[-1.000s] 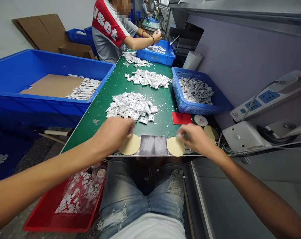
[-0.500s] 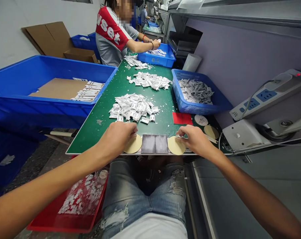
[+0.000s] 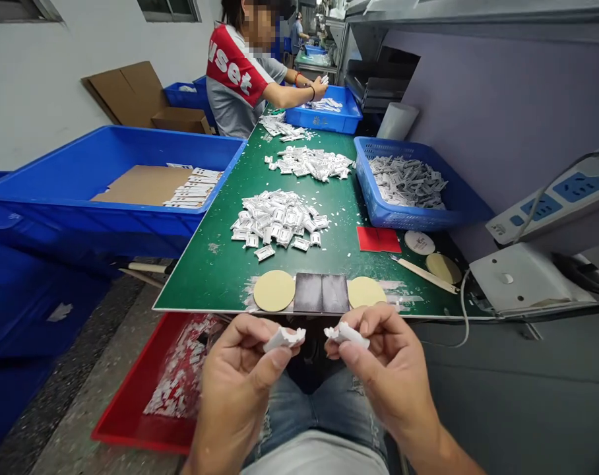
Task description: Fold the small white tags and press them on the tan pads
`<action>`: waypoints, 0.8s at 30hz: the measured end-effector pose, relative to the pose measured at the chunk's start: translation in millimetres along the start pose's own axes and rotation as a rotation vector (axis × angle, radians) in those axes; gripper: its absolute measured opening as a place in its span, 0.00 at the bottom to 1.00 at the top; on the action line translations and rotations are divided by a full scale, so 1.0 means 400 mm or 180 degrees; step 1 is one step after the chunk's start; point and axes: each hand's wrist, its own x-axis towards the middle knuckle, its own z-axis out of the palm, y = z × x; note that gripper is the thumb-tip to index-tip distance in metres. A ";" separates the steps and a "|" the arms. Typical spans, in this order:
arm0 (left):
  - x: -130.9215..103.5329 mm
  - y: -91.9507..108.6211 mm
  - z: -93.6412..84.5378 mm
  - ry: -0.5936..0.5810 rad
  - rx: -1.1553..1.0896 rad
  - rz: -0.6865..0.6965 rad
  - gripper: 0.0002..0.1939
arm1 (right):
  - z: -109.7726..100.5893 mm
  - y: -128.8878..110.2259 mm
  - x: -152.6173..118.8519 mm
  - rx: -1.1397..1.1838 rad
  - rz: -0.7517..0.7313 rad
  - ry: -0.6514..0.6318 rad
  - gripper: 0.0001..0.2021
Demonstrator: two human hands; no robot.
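Just off the table's near edge, my left hand is closed on a small white piece between thumb and fingers. Level with it, my right hand pinches another white piece. The two pieces are apart and have ragged ends. Beyond my hands, a dark two-part pad lies at the edge of the green table, between a left yellow disc and a right yellow disc. A pile of white pieces is behind them.
A blue basket of white pieces, a red pad and a knife are at the right. A large blue bin stands left, a red tray below. A person works at a far blue tray.
Both my hands have moved back from the yellow discs to below the table edge and turned, showing a white piece in each. One white piece now lies in front of the pile. The view has shifted.
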 end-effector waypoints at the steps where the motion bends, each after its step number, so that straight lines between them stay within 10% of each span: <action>1: -0.013 -0.006 0.008 0.0050 -0.0239 -0.0061 0.17 | 0.022 0.011 -0.009 0.0372 0.0084 -0.0026 0.12; 10: -0.053 0.005 0.023 -0.0231 -0.1390 -0.0023 0.13 | 0.089 0.037 -0.046 0.1380 0.0313 -0.0093 0.11; 24: -0.060 0.004 0.026 -0.0376 -0.1268 0.0509 0.10 | 0.083 0.041 -0.060 0.1448 0.0240 -0.0085 0.10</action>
